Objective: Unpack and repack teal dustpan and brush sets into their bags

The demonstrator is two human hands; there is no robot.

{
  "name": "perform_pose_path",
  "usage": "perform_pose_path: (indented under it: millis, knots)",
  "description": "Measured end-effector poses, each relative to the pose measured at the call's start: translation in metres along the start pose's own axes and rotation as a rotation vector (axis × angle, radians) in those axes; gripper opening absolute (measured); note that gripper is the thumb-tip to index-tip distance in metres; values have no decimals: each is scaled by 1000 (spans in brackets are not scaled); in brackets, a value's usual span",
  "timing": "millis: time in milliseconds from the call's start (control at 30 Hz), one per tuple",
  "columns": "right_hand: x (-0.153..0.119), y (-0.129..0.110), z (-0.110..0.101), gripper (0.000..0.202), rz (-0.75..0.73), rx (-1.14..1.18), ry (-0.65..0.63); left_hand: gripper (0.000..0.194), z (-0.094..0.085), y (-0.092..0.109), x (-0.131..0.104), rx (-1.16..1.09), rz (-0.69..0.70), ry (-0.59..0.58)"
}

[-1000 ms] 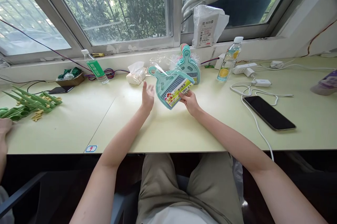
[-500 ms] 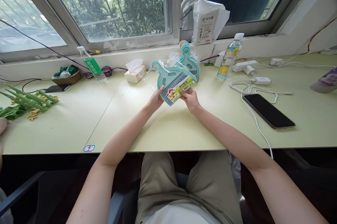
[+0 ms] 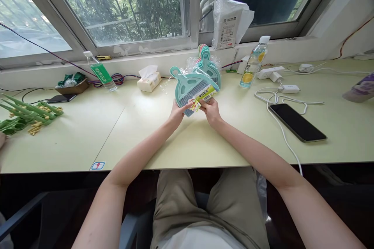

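Above the table (image 3: 140,140), you hold the wrapped dustpan-and-brush set (image 3: 187,85) before the stacked dustpans (image 3: 214,73). Your left hand (image 3: 176,115), open and apart a second ago, now grips its lower edge; your right hand (image 3: 212,112) stays clamped near the label (image 3: 207,93).

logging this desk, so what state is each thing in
dustpan set: in clear plastic, held
left hand: closed on dustpan set
right hand: closed on dustpan set
green-label bottle: capped
lemon bottle: capped
tissue pack: open, tissue sticking out
phone: face up, screen dark
small box: open, filled
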State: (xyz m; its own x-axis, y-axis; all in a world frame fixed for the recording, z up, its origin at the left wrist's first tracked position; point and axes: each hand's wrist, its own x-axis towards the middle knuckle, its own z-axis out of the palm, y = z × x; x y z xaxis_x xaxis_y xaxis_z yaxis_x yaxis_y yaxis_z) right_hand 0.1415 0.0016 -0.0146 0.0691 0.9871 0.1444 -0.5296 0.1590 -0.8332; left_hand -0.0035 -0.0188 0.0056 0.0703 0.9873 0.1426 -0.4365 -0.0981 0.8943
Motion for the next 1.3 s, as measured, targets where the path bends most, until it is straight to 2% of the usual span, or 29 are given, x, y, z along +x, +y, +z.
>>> perform_pose_path:
  millis: [100,200,433,667,767,833,933,1033,1100,1200,1300]
  knots:
    - [-2,0,1,38,18,-5,14,96,0,-6,-2,42,77,129]
    - [-3,-1,3,35,30,-9,25,106,-1,-9,-3,72,99,172]
    - [-3,-5,3,32,44,-17,39,97,2,-9,-5,20,106,133]
    - [-4,-4,2,36,38,0,6,92,4,-13,-6,91,177,177]
    - [-4,-6,2,37,36,1,12,93,3,-10,-8,82,147,157]
    - [-3,-8,2,35,37,-3,15,83,1,-7,-7,84,94,164]
    - [-4,-11,3,35,39,6,1,56,-5,1,-2,108,40,172]
    - [-6,-11,5,35,56,6,-28,45,-9,7,3,77,52,129]
    - [-8,-9,6,35,74,-7,-49,48,-8,10,4,40,71,111]
    - [-8,-8,7,33,80,-12,-60,65,-1,11,-1,16,99,89]
    - [-7,-9,6,34,66,3,-51,70,4,9,-5,26,112,44]
